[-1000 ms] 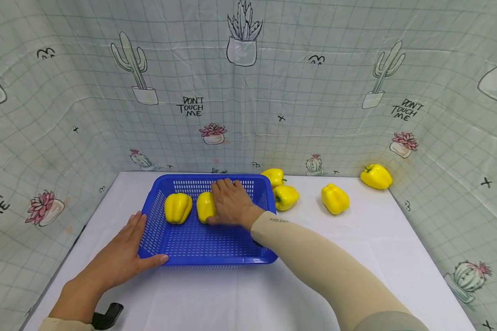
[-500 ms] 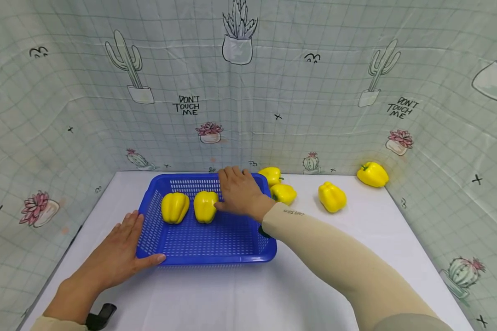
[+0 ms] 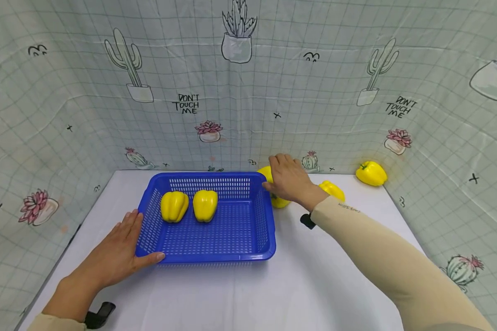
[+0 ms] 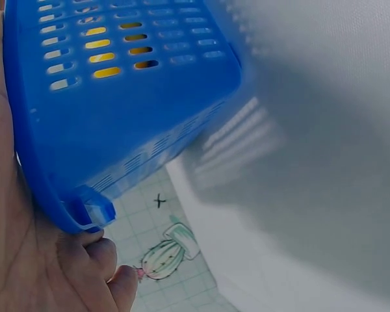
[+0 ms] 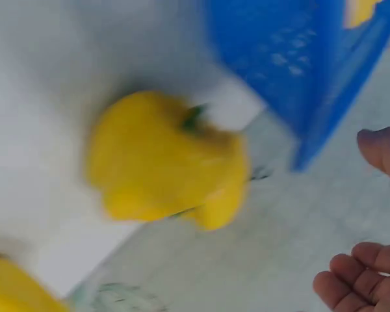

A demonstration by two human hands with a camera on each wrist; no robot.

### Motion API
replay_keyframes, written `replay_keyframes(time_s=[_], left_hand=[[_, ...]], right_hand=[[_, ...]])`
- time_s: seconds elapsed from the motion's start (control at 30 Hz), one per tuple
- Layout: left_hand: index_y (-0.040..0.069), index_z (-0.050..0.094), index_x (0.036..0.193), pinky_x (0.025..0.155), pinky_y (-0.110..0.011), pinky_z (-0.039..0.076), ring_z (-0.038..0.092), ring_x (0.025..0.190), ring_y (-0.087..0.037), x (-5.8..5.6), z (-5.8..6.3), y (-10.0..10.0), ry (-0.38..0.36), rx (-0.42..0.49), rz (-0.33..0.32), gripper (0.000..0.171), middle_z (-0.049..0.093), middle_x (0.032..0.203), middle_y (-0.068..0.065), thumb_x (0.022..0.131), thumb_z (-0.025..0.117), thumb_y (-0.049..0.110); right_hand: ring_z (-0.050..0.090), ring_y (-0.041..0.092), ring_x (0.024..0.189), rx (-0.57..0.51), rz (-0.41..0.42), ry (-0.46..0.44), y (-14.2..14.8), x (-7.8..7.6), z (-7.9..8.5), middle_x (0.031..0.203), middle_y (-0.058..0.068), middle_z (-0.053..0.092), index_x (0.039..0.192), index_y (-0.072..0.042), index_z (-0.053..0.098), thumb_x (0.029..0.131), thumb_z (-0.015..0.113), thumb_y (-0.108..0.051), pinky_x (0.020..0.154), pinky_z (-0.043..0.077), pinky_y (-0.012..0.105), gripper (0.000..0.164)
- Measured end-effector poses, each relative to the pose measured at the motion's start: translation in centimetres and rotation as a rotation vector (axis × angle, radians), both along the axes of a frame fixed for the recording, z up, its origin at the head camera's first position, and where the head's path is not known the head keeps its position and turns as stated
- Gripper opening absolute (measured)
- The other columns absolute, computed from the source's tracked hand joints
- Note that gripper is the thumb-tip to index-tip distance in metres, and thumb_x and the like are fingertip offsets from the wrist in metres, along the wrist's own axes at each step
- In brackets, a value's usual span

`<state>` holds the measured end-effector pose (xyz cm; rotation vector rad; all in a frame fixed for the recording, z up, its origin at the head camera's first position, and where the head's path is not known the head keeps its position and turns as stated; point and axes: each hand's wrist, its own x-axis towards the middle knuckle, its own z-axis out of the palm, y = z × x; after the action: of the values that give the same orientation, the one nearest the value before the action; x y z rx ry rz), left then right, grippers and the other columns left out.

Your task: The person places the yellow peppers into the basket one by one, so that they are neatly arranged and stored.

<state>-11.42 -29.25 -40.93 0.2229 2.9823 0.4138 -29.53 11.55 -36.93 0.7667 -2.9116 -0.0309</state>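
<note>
Two yellow bell peppers, one on the left [image 3: 174,207] and one beside it [image 3: 205,205], sit inside a blue plastic basket [image 3: 215,258]. My left hand [image 3: 115,253] rests along the basket's left rim with straight fingers, its thumb over the front corner. To the right of the basket, my right hand [image 3: 291,180] hovers over two more bell peppers, the rear one [image 3: 265,173] and the front one [image 3: 280,202], hiding much of both. In the right wrist view its fingers are relaxed, apart from those blurred peppers [image 5: 149,156].
Another bell pepper [image 3: 332,189] lies right of my right hand, partly covered by the wrist. One more [image 3: 371,173] is at the table's back right corner. A patterned cloth [image 3: 248,92] walls in the white table [image 3: 199,299] behind and at the sides.
My right hand has let go of the second pepper in the basket, lifted, and moved right past the rim to above the peppers outside. The left hand has stayed on the basket.
</note>
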Motion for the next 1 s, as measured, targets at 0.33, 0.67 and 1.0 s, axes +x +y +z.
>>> replay_keyframes(time_s=[0.33,0.67,1.0], left_hand=[[-0.014,0.009,0.163,0.124,-0.073,0.019,0.013,0.157,-0.057,-0.1,-0.2,-0.4,-0.018,0.018,0.004,0.133,0.009,0.170,-0.039,0.086,0.067,0.078],[-0.013,0.011,0.163,0.121,-0.075,0.022,0.017,0.155,-0.058,-0.1,0.0,-0.1,-0.020,0.004,0.014,0.132,0.012,0.169,-0.039,0.085,0.068,0.078],[-0.013,0.011,0.163,0.120,-0.076,0.023,0.019,0.154,-0.059,0.0,0.0,0.2,-0.018,0.000,0.024,0.132,0.013,0.169,-0.039,0.085,0.068,0.078]], right_hand=[[0.040,0.042,0.151,0.067,0.089,-0.153,5.4,-0.6,-4.9,0.163,0.024,0.041,0.160,0.002,0.034,0.090,0.085,-0.031,0.125,0.035,0.059,0.093],[0.041,0.040,0.153,0.027,0.155,-0.179,5.9,-0.8,-7.0,0.164,0.021,0.043,0.160,0.002,0.035,0.099,0.070,-0.010,0.128,0.032,0.055,0.072],[0.062,0.035,0.108,0.084,-0.001,-0.037,6.4,0.2,-7.8,0.118,0.019,0.063,0.136,0.003,0.055,0.094,0.077,-0.051,0.097,0.058,0.052,0.072]])
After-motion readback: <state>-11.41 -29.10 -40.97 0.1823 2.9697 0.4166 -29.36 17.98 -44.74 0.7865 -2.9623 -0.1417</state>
